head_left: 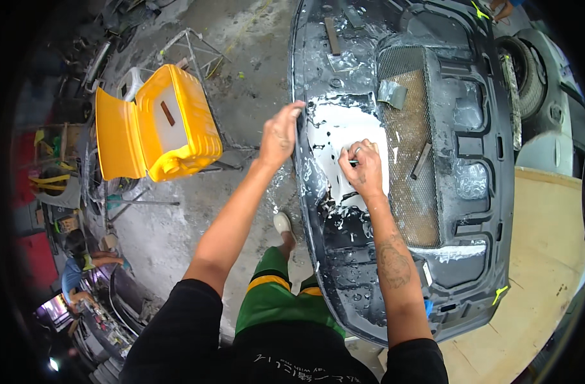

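A long black moulded panel [343, 288] lies in front of me and to my right. On its left part is a ragged white layer [334, 137], with dark spots showing through. My right hand [363, 169] is closed above this layer, fingers pinched down toward it. A small dark thing seems to be between the fingers, too hidden to name. My left hand [279, 137] is held up at the panel's left edge with its fingers stretched out and holds nothing visible. Whether its fingertips touch the edge, I cannot tell.
Left stands an open yellow plastic container [196, 121] with whitish contents and a brown strip [167, 113]. The panel bears metal mesh [411, 211], a grey piece [392, 94] and a dark bar [421, 161]. A wooden board [535, 256] lies right; another person [78, 275] is lower left.
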Demonstrator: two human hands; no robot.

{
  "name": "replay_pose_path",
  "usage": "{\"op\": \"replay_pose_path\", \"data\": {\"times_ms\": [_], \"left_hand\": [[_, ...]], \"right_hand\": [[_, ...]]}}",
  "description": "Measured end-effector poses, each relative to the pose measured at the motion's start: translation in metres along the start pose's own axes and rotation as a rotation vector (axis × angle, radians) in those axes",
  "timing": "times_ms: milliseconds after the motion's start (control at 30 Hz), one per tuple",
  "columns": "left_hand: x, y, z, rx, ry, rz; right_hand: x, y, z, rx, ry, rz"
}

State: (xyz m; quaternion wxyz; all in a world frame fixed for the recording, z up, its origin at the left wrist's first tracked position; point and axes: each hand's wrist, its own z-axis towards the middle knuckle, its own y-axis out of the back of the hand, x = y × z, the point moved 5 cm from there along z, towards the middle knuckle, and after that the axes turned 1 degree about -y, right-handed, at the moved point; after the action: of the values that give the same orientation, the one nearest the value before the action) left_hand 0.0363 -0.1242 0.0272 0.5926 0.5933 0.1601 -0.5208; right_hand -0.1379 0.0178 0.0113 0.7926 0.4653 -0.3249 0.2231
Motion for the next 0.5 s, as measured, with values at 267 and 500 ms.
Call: {"op": "replay_pose_path", "data": {"times_ms": [267,500], "left_hand": [[0.023,-0.036,-0.005,0.238,-0.276,0.053],[0.042,-0.025,0.013,0.354,-0.487,0.105]], "right_hand": [[0.008,-0.005,0.003,0.047,-0.049,-0.247],[0.008,-0.006,0.008,0.159,-0.141,-0.326]]}}
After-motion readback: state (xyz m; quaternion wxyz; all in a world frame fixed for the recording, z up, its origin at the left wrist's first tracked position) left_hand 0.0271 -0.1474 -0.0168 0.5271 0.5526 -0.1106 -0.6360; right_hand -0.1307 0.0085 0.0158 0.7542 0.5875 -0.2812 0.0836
